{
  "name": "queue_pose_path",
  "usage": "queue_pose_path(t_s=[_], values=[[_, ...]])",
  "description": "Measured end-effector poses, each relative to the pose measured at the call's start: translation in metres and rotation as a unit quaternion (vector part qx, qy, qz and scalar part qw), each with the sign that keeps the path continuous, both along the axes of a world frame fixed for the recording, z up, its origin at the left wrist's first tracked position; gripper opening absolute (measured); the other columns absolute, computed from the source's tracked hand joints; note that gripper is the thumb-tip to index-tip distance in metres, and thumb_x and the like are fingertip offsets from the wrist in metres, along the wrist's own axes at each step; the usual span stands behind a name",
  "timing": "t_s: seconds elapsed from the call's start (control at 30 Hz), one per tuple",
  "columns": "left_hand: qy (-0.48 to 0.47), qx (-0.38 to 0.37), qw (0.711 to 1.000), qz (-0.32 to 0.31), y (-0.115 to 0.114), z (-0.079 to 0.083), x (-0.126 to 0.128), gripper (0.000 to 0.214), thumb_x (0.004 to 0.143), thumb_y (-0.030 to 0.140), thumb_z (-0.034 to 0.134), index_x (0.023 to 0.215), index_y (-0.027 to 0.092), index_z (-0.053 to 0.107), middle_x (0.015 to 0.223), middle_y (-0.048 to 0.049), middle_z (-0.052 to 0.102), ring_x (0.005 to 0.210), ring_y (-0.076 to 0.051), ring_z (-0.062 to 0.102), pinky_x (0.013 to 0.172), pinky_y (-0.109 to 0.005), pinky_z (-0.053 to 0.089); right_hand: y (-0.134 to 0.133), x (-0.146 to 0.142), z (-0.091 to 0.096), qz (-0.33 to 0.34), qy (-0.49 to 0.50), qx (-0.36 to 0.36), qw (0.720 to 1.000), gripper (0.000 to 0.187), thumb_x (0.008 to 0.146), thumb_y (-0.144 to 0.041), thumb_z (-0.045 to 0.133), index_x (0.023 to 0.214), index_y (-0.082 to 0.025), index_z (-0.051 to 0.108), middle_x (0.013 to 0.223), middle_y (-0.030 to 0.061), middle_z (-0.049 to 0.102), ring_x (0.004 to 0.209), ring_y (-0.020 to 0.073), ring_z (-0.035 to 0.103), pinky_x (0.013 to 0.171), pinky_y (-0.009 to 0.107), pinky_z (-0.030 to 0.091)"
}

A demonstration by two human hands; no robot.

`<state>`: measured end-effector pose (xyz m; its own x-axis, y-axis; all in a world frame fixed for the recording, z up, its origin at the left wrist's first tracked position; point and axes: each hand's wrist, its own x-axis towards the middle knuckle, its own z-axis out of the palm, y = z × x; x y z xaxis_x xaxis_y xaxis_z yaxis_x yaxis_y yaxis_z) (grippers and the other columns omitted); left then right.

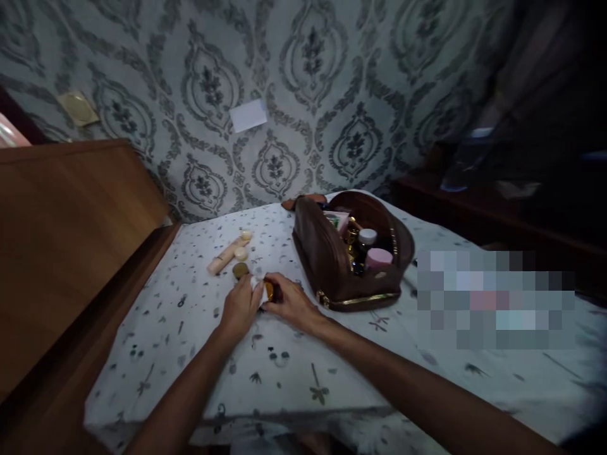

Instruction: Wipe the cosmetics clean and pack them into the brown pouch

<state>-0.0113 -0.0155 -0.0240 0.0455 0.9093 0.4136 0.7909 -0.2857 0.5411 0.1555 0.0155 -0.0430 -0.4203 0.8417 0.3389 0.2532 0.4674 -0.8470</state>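
My left hand (pixel 237 305) is closed on a small white piece (pixel 257 285), which looks like tissue or cloth; its exact kind is unclear. Against it, my right hand (pixel 293 304) grips a small amber-gold container (pixel 269 291), mostly covered by the fingers. Just beyond my left hand lies an olive-gold round lid or jar (pixel 240 270). Behind that are two small cream-coloured round pieces (pixel 241 254) and a pale beige tube (pixel 222 259) lying on its side. To the right stands an unzipped brown cosmetics bag (pixel 322 253), holding several bottles and jars, among them a pink-lidded one (pixel 379 258).
A white patterned cloth (pixel 165 360) covers the table. Wooden furniture (pixel 71 234) borders it on the left, and a papered wall (pixel 313 82) rises behind. Behind the bag lies a brown-orange item (pixel 291 203). A clear bottle (pixel 467 164) stands at the dark right side.
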Motion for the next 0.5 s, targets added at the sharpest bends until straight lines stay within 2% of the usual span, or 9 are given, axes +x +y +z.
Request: queue_pose_path(t_s=[0.1,0.2,0.33,0.5], values=[[-0.038,-0.019,0.999,-0.002,0.004,0.0,-0.006,0.032,0.099,0.046,0.042,0.081,0.022,0.054,0.077,-0.0026,0.063,0.074,-0.019,0.059,0.071,-0.031,0.047,0.001,0.001,-0.004,0.014,0.005,0.016,1.0,0.051,0.075,-0.022,0.077,0.123,-0.019,0.063,0.112,0.0068,0.071,0.101,0.0228,0.065,0.095,0.04,0.051],[-0.099,-0.041,0.994,-0.004,0.007,-0.002,-0.012,0.036,0.098,0.05,0.044,0.077,0.021,0.05,0.071,0.001,0.058,0.067,-0.016,0.054,0.067,-0.029,0.043,0.002,0.001,-0.008,0.021,-0.002,0.029,0.999,0.057,0.074,-0.024,0.079,0.128,-0.02,0.062,0.121,0.009,0.071,0.111,0.0253,0.064,0.1,0.044,0.049],[-0.115,-0.034,0.993,0.01,0.01,-0.006,-0.015,0.037,0.097,0.051,0.045,0.077,0.021,0.051,0.07,0.0018,0.058,0.068,-0.016,0.053,0.068,-0.028,0.044,0.006,0.0,-0.014,0.028,-0.012,0.056,0.998,0.059,0.076,-0.025,0.078,0.132,-0.021,0.061,0.126,0.0106,0.069,0.118,0.0268,0.063,0.104,0.047,0.048],[-0.111,-0.03,0.993,0.016,0.01,-0.011,-0.017,0.026,0.098,0.042,0.045,0.09,0.02,0.057,0.077,-0.0006,0.062,0.075,-0.018,0.059,0.073,-0.029,0.048,0.006,0.0,-0.014,0.028,-0.003,0.065,0.997,0.052,0.079,-0.028,0.077,0.128,-0.021,0.064,0.12,0.0098,0.07,0.113,0.0268,0.063,0.1,0.046,0.05]])
